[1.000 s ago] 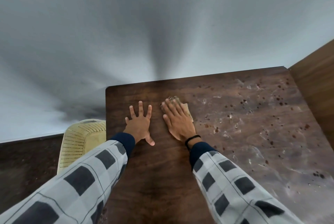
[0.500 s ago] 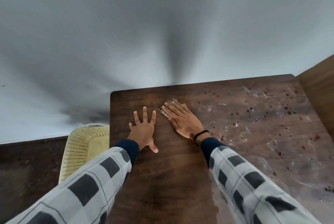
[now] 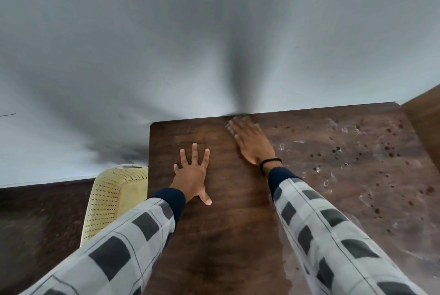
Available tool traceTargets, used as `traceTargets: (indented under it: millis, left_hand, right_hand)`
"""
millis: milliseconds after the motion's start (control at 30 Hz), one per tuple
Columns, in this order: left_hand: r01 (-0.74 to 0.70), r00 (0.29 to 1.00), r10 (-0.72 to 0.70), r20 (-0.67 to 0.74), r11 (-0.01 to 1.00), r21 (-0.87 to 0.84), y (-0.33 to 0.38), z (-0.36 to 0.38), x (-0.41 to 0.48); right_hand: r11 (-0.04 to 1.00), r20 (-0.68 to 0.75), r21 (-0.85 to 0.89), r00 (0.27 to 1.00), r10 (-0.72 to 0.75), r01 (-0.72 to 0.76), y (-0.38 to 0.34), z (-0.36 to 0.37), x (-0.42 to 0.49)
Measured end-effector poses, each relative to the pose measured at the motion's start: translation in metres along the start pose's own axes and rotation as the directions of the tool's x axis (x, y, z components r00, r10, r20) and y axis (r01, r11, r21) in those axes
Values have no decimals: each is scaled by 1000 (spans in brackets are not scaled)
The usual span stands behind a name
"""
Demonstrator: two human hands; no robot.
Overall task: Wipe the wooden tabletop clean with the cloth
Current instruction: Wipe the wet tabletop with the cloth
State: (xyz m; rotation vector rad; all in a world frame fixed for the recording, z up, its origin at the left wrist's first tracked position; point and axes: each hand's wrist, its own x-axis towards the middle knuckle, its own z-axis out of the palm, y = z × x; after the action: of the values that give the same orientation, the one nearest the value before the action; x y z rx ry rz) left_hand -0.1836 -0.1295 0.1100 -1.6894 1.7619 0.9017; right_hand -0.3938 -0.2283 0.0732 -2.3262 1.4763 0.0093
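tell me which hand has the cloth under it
The right hand, with the black wristband, presses the cloth flat; the left hand rests bare on the tabletop.

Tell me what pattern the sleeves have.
The sleeves are light grey with dark grey squares; best in the head view.

Sleeves [image 3: 333,235]: pale grey, dark grey checks, navy cuffs [image 3: 170,197]. Right wrist: thin black band [image 3: 270,161].

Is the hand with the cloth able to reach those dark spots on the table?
Probably yes. The right hand presses the cloth flat near the far edge, and the dark spots lie just to its right on the same tabletop, with nothing standing between them.
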Motion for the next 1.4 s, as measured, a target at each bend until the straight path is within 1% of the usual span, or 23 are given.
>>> traceTargets:
  millis: [67, 133, 167, 267, 333, 367, 467, 533, 567, 667, 733, 800, 900, 967, 1000, 1067, 1100, 1133, 1167, 1233, 1300, 1367, 1400]
  left_hand:
    - [3, 1000, -3, -5, 1000, 1, 0, 0, 0]
    - [0, 1000, 0, -12, 1000, 8, -1, 1, 0]
    - [0, 1000, 0, -17, 1000, 8, -1, 2, 1]
    - [-7, 1000, 7, -7, 1000, 0, 0, 1, 0]
    - [-4, 1000, 4, 0, 1000, -6, 0, -2, -1]
    - [-2, 1000, 2, 8, 1000, -9, 1, -3, -2]
    - [0, 1000, 0, 4, 1000, -20, 1, -3, -4]
    - [-5, 1000, 5, -8, 1000, -14, 0, -2, -4]
    - [-6, 1000, 6, -12, 1000, -11, 0, -1, -3]
    - [-3, 1000, 3, -2, 1000, -15, 0, -1, 0]
    - [6, 1000, -6, 7, 1000, -23, 0, -1, 1]
    - [9, 1000, -8, 16, 999, -35, 0, -1, 2]
    - [11, 1000, -11, 7, 999, -36, -1, 0, 0]
    - [7, 1000, -7, -3, 1000, -27, -2, 1, 0]
    - [4, 1000, -4, -10, 1000, -23, -1, 2, 1]
    - [-1, 1000, 1, -6, 1000, -22, -1, 2, 1]
    - [-1, 1000, 1, -3, 1000, -24, -1, 2, 1]
    - [2, 1000, -2, -4, 1000, -27, -1, 2, 1]
    - [3, 1000, -3, -4, 1000, -29, -1, 0, 1]
    - [4, 1000, -4, 6, 999, -35, 0, 0, 1]
    - [6, 1000, -6, 3, 999, -37, 0, 0, 0]
    - [11, 1000, -11, 8, 1000, -29, 0, 0, 1]
    - [14, 1000, -14, 5, 1000, -22, 0, 0, 1]
  right_hand:
    - [982, -103, 62, 977, 185, -180, -9, 0, 7]
    - [954, -157, 118, 943, 293, -277, -32, 11, 1]
    - [956, -158, 131, 947, 280, -261, -42, 19, -7]
    - [999, -91, 36, 996, -5, 8, -35, 28, -35]
    - [994, -38, -17, 994, -104, 104, -8, 17, -30]
    - [998, -48, -13, 997, -68, 68, 2, 11, -23]
    - [967, -145, 104, 958, 246, -232, 5, -3, -2]
    - [950, -165, 127, 939, 303, -284, -17, 4, -4]
    - [967, -153, 115, 958, 242, -226, -27, 11, -12]
    - [996, -56, 5, 994, -90, 91, -26, 23, -43]
    - [990, -29, -42, 990, -139, 138, -6, 15, -38]
    - [1000, -62, -12, 998, 10, -11, 8, 4, -21]
    - [954, -163, 114, 942, 294, -278, -1, -5, -2]
    - [936, -175, 166, 925, 336, -309, -23, 4, -5]
    - [956, -163, 158, 949, 271, -246, -32, 12, -14]
    - [996, -103, 87, 994, 30, -21, -35, 23, -37]
    - [996, -58, 35, 996, -75, 77, -25, 21, -44]
    - [991, -25, -24, 991, -133, 132, -12, 16, -43]
    - [988, -3, -79, 991, -132, 131, 4, 11, -38]
    - [997, -26, -74, 999, 30, -32, 27, -4, -24]
    - [970, -109, 24, 964, 242, -241, 32, -12, -14]
    - [934, -151, 104, 923, 354, -341, 15, -8, -11]
    - [933, -153, 123, 922, 355, -339, 3, -2, -15]
